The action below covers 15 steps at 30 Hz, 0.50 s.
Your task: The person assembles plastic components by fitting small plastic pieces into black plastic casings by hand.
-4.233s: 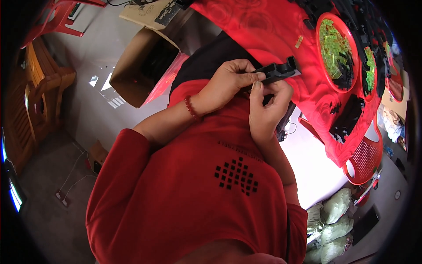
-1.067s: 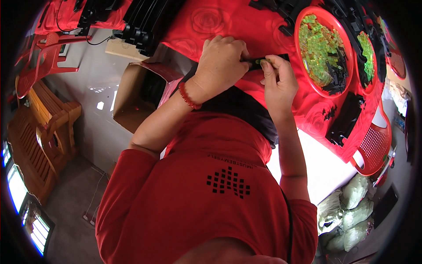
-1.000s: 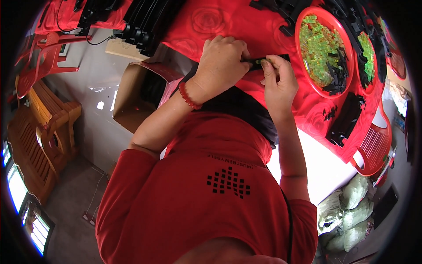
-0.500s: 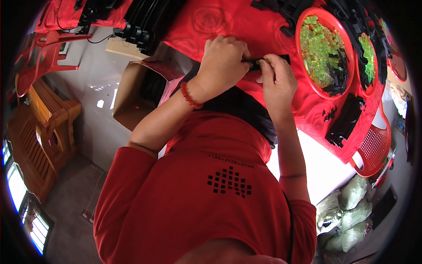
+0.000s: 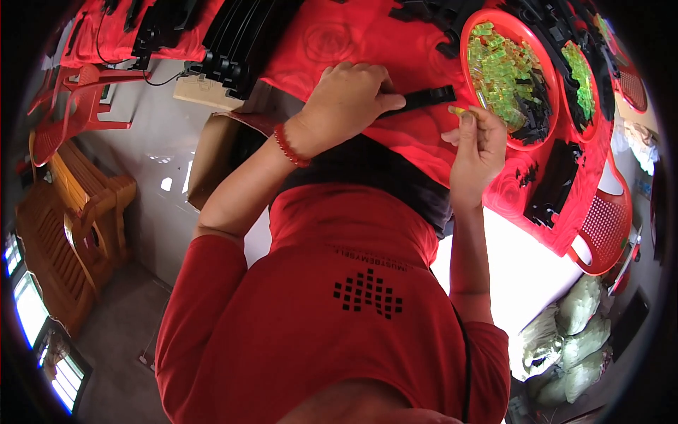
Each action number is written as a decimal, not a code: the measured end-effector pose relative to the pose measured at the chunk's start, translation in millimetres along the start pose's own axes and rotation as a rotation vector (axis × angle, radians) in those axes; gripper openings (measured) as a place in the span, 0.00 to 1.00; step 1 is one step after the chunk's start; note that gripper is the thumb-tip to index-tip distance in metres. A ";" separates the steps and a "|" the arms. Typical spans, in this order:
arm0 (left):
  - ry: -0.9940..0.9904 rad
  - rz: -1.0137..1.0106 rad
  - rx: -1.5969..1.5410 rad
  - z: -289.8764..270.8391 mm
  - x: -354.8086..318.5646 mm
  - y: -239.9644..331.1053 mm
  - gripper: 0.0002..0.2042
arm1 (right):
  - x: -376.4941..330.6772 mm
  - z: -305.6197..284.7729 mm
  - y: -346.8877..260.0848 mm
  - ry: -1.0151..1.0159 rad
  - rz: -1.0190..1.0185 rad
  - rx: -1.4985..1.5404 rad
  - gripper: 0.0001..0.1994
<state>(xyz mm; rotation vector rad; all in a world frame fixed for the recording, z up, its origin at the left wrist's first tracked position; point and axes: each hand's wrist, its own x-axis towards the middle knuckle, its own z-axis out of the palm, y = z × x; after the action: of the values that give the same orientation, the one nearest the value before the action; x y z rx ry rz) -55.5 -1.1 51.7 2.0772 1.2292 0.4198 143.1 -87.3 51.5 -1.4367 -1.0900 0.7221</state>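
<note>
My left hand [image 5: 349, 99], a red bead bracelet at its wrist, grips a long black plastic strip [image 5: 432, 96] over the red-covered table. The strip's far end sticks out to the right, past my thumb. Between thumb and forefinger, my right hand [image 5: 480, 141] pinches a small yellow-green clear plastic piece [image 5: 457, 110]. That hand is just right of the strip's end, apart from it. Close behind it stands a red oval basin [image 5: 555, 106] with many yellow-green clear pieces [image 5: 505, 67] and small black parts [image 5: 538, 113] in it.
A second red basin [image 5: 593, 116] with green pieces stands farther right. Black plastic parts [image 5: 233, 42] are stacked at the back left; another black part [image 5: 554, 184] lies near the right edge. Below the table are an open cardboard box [image 5: 206, 155] and a red chair [image 5: 611, 237].
My right hand has moved right and away from the black strip, and the yellow-green piece now shows in its fingers. My left hand has shifted slightly left, still gripping the strip.
</note>
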 end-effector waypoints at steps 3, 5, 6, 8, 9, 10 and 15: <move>0.026 -0.017 -0.093 -8.3 5.8 -0.1 0.10 | -6.4 -11.3 7.0 0.022 0.007 0.008 0.08; 0.084 0.221 0.202 -12.5 9.4 -1.9 0.13 | -10.8 -15.0 9.0 0.034 0.036 0.003 0.08; 0.083 0.224 0.203 -17.9 10.6 -0.1 0.13 | -12.3 -16.2 9.3 0.049 0.064 -0.002 0.08; -0.041 0.709 0.345 -28.6 12.6 3.1 0.17 | -13.9 -17.2 8.5 0.053 0.089 0.006 0.08; -0.042 0.711 0.348 -29.3 12.0 2.0 0.17 | -14.3 -17.0 8.3 0.054 0.112 0.016 0.08; -0.139 0.752 0.348 -28.7 11.2 0.4 0.17 | -14.8 -17.3 9.2 0.056 0.112 0.018 0.08; -0.135 0.799 0.440 -30.6 15.6 -6.6 0.16 | -16.4 -19.7 7.3 0.082 0.124 0.009 0.07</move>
<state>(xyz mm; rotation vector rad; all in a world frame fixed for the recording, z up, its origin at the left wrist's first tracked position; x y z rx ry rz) -69.6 26.4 68.2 2.8881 0.3763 0.3627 156.1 -109.8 45.4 -1.5226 -0.9401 0.7481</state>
